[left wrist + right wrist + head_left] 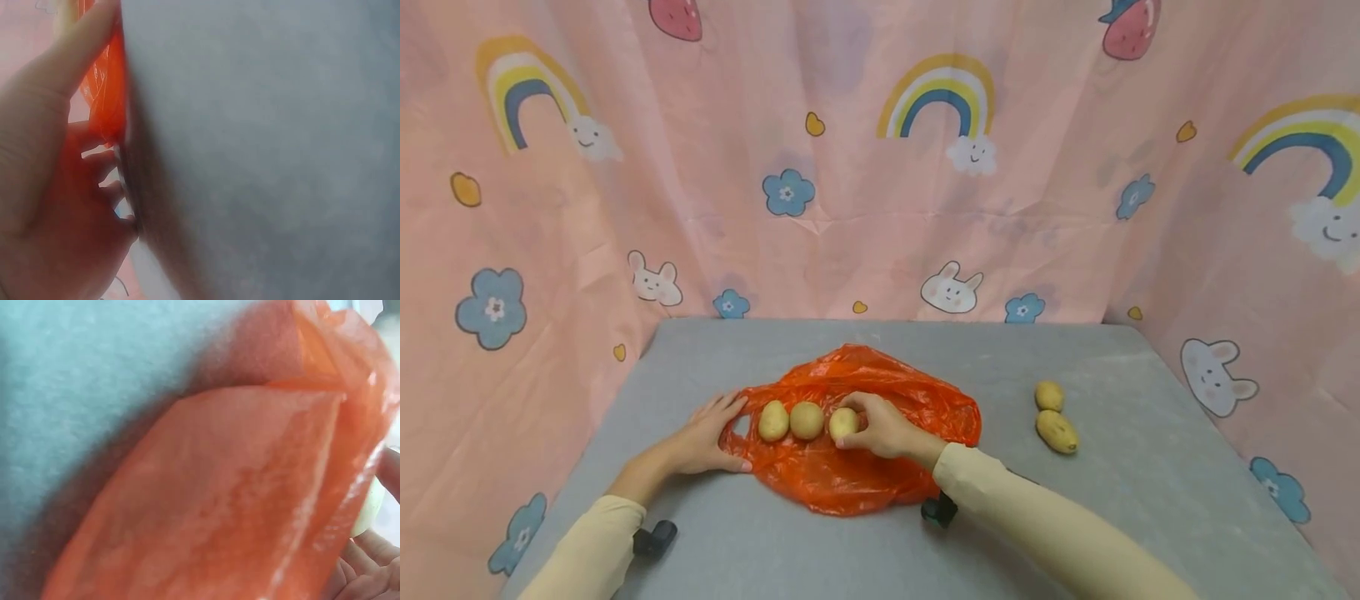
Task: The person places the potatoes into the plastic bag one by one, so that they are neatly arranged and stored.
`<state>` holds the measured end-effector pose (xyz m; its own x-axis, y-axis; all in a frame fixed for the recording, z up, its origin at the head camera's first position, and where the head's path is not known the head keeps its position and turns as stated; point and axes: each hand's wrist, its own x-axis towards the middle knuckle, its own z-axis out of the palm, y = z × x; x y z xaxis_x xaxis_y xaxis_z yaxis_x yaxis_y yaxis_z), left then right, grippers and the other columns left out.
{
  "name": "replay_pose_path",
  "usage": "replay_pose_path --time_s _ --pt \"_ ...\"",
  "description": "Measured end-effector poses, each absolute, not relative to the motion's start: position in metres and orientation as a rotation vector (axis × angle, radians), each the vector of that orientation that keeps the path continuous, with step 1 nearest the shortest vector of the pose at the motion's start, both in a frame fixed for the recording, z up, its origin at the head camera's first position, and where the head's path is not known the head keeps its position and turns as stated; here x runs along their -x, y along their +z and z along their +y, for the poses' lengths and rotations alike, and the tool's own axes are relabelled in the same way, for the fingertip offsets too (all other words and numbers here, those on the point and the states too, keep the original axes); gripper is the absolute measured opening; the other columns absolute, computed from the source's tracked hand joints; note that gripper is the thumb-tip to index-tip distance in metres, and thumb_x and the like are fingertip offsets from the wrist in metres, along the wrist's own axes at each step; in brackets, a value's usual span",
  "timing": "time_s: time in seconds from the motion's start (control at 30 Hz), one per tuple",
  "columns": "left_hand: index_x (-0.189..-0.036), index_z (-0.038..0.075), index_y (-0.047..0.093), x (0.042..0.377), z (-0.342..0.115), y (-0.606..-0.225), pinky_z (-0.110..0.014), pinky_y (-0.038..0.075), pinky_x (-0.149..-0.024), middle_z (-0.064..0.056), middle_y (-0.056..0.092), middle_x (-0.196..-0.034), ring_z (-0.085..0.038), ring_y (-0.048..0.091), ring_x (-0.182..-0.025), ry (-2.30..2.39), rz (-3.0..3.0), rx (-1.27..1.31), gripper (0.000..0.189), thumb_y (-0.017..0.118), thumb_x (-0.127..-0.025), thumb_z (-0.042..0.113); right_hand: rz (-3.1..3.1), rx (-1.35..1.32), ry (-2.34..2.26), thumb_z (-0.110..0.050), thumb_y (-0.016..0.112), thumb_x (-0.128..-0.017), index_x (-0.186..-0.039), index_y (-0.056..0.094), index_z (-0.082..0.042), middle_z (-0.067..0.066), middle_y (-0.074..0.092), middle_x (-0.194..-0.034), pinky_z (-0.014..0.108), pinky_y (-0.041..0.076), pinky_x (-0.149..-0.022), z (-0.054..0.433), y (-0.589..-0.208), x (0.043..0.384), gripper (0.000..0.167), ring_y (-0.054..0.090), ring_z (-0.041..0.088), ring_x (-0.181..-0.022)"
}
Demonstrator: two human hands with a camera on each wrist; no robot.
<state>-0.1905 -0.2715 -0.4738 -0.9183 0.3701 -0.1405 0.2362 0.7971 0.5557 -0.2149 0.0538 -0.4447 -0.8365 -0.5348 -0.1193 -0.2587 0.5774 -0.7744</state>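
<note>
A red plastic bag (865,487) lies spread on the grey table. On it sit two potatoes, one pale yellow (773,422) and one browner and rounder (807,421), side by side in a row. My right hand (880,425) pinches a third potato (843,423) between thumb and fingers, just right of that pair. Spread wide, the fingers and thumb of my left hand (703,437) rest at the bag's left end, by its handle hole. In the right wrist view the red film (219,487) covers most of the picture, with the potato (370,509) at the right edge.
Two more potatoes, a small one (1049,396) and a longer one (1057,432), lie touching on the table's right side. A pink patterned curtain (850,250) hangs behind and on both sides. Dark wrist camera mounts (655,538) stick out beside the sleeves.
</note>
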Motion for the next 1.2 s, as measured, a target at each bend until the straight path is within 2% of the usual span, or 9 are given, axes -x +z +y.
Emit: replay_pose_path --time_s 0.27,0.43,0.7,0.97,1.2 --pt "-0.157 -0.003 0.028 0.191 -0.273 -0.474 -0.076 0.009 -0.118 -0.03 0.017 -0.166 -0.057 0.009 -0.15 0.77 2.743 -0.464 0.116 0.086 -0.074 0.052 2.488 0.591 -1.103 -0.017 0.08 -0.087 -0.13 0.059 -0.004 0.016 0.062 -0.136 0.052 0.049 -0.108 0.044 -0.444 0.221 0.05 0.058 0.032 -0.125" --pt "-0.157 -0.003 0.028 0.19 -0.27 -0.473 -0.076 0.008 -0.117 -0.031 0.018 -0.165 -0.058 0.009 -0.15 0.769 2.737 -0.462 0.116 0.086 -0.073 0.053 2.525 0.571 -1.057 -0.016 0.082 -0.086 -0.128 0.06 -0.004 0.014 0.063 -0.131 0.049 0.051 -0.105 0.042 -0.446 0.224 0.049 0.059 0.027 -0.116" --pt "-0.156 -0.004 0.029 0.191 -0.27 -0.473 -0.076 0.009 -0.117 -0.031 0.019 -0.165 -0.058 0.01 -0.15 0.75 2.756 -0.473 0.115 0.086 -0.074 0.052 2.571 0.534 -0.999 -0.019 0.083 -0.085 -0.124 0.062 -0.007 0.009 0.065 -0.12 0.041 0.053 -0.094 0.038 -0.446 0.229 0.046 0.058 0.02 -0.1" --pt "-0.156 -0.004 0.029 0.191 -0.27 -0.472 -0.077 0.009 -0.116 -0.032 0.018 -0.164 -0.059 0.01 -0.149 0.767 2.746 -0.477 0.116 0.086 -0.073 0.053 2.583 0.567 -0.979 -0.02 0.084 -0.084 -0.122 0.063 -0.008 0.008 0.066 -0.115 0.037 0.052 -0.087 0.036 -0.447 0.23 0.046 0.058 0.019 -0.096" --pt "-0.157 -0.003 0.029 0.19 -0.268 -0.47 -0.076 0.009 -0.117 -0.031 0.018 -0.165 -0.058 0.01 -0.15 0.756 2.744 -0.463 0.114 0.086 -0.074 0.05 2.594 0.563 -0.963 -0.02 0.084 -0.084 -0.123 0.062 -0.009 0.008 0.066 -0.117 0.041 0.053 -0.093 0.034 -0.448 0.231 0.046 0.059 0.02 -0.099"
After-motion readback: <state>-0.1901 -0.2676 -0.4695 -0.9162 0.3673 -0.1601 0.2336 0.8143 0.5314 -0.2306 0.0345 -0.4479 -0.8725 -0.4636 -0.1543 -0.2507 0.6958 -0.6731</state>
